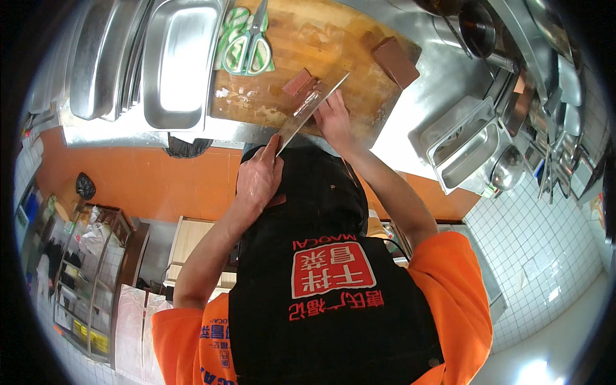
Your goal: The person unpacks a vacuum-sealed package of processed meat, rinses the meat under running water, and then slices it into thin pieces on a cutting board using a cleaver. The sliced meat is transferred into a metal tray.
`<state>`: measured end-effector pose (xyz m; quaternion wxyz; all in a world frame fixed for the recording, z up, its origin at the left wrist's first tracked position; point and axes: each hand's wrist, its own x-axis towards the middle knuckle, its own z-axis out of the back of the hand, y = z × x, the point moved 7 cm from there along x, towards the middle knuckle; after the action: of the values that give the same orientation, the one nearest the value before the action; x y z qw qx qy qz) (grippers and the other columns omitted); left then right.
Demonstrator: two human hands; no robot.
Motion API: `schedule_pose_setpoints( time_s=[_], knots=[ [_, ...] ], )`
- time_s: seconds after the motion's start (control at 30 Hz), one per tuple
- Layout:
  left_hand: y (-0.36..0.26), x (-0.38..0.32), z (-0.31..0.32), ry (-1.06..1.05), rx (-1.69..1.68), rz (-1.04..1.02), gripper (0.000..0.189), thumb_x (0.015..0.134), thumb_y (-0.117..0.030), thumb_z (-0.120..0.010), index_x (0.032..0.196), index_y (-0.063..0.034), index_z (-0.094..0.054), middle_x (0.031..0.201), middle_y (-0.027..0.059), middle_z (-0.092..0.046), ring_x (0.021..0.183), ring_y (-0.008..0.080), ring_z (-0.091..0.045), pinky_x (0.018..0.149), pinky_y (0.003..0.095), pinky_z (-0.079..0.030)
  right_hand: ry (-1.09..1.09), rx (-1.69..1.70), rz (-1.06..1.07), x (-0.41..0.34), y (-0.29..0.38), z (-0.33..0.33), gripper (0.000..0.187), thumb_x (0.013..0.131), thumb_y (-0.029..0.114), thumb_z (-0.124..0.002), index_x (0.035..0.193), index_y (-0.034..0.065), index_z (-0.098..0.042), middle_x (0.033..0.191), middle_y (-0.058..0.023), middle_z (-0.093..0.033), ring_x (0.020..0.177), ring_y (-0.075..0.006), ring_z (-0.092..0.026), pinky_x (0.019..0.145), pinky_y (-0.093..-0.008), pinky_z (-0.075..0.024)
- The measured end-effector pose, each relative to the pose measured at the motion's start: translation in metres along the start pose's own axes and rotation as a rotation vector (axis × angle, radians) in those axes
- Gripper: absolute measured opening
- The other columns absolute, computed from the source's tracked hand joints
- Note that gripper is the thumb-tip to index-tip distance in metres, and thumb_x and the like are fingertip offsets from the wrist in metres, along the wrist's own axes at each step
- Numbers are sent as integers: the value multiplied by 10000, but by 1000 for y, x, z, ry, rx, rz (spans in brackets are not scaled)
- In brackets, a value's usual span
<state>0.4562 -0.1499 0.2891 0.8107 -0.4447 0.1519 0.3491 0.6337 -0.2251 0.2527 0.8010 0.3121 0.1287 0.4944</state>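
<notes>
My left hand [260, 178] grips the handle end of a wide-bladed kitchen knife [308, 108], which slants up to the right over a wooden cutting board [356, 29]. My right hand [333, 118] is on the blade's right side, with its fingertips close to the blade; whether they hold anything is hidden. Left of the blade lies a cut reddish-brown piece [297, 83], seemingly blood curd, with smaller bits beside it. A larger block [397, 62] of similar colour lies at the board's right edge. Scissors [248, 53] rest on a green and white cloth [231, 29].
A steel pan [150, 62] stands against the board's left side, with more steel pans [94, 57] beyond it. Steel trays [464, 154] and a metal bowl [507, 167] are at the right. Pots [476, 33] stand at the upper right. Wet residue marks the board.
</notes>
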Motion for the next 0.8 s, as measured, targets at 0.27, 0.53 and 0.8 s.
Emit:
schedule_pose_setpoints(
  time_s=[0.27,0.53,0.8],
  knots=[
    [-10,6,10,94,127,48,419,902,-138,-567,1306,-42,-507,951,243,-665,790,417,-655,679,507,-541,13,37,-46,0,-5,-6,335,791,-16,-678,1115,-1,-595,1136,-166,-527,1028,-384,-507,880,-435,-468],
    [22,52,-27,-6,61,-8,409,877,-127,-581,1284,-93,-561,889,249,-672,816,438,-649,721,524,-526,45,51,-99,-1,-10,-10,313,796,19,-697,1098,10,-618,1150,-130,-550,1035,-346,-524,896,-417,-473],
    [-6,5,6,5,-2,36,403,899,-111,-557,1301,-89,-564,958,269,-667,823,440,-653,722,520,-535,42,-19,-31,-2,-1,0,239,822,35,-674,1052,13,-614,1104,-131,-537,1046,-336,-524,888,-401,-481]
  ],
)
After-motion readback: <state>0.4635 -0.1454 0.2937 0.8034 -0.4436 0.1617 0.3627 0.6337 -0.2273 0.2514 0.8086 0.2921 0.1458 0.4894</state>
